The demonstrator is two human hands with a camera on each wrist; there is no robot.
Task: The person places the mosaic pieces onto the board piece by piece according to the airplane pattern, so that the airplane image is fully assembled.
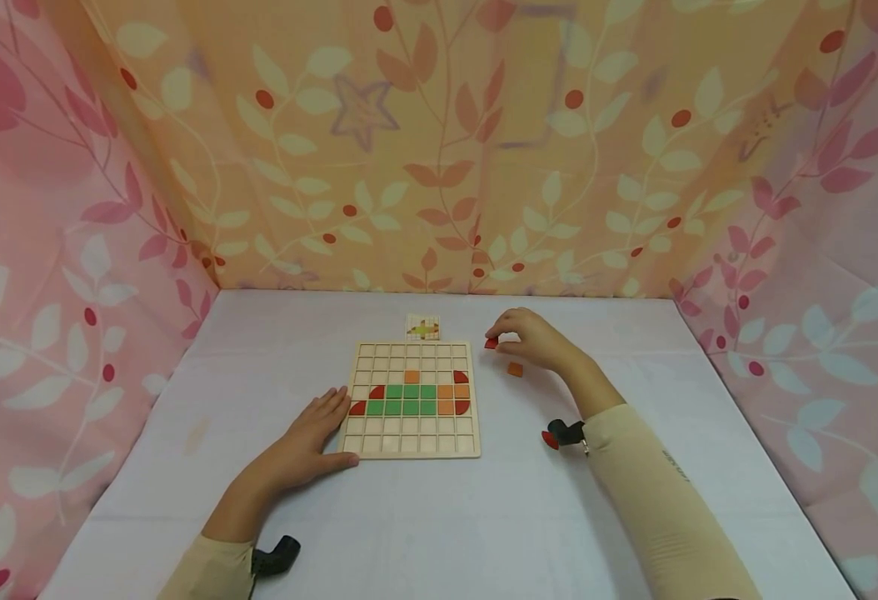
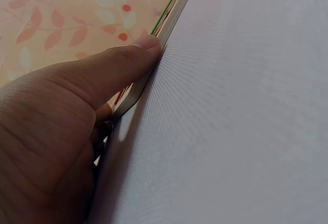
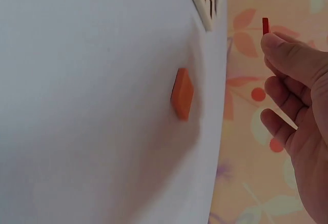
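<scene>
A wooden grid board (image 1: 409, 447) lies flat on the table. In its cells sit green square tiles (image 1: 411, 398), several orange ones (image 1: 446, 398) and red rounded pieces (image 1: 461, 407). At the board's front left corner rests my left hand (image 1: 300, 443), fingers extended along the left side. Its thumb (image 2: 128, 62) touches the front edge in the left wrist view. Right of the board's far corner, my right hand (image 1: 535, 340) pinches a red piece (image 3: 265, 25) between thumb and fingertips, above the table. Most of that piece's shape is hidden. An orange tile (image 1: 515, 369) lies just beneath this hand.
Behind the board is a small pattern card (image 1: 423, 327). Another red piece (image 1: 551, 439) lies beside the black wrist camera (image 1: 566, 432) on the right sleeve. Patterned curtains (image 1: 439, 167) surround the white table (image 1: 379, 533) at the back and both sides.
</scene>
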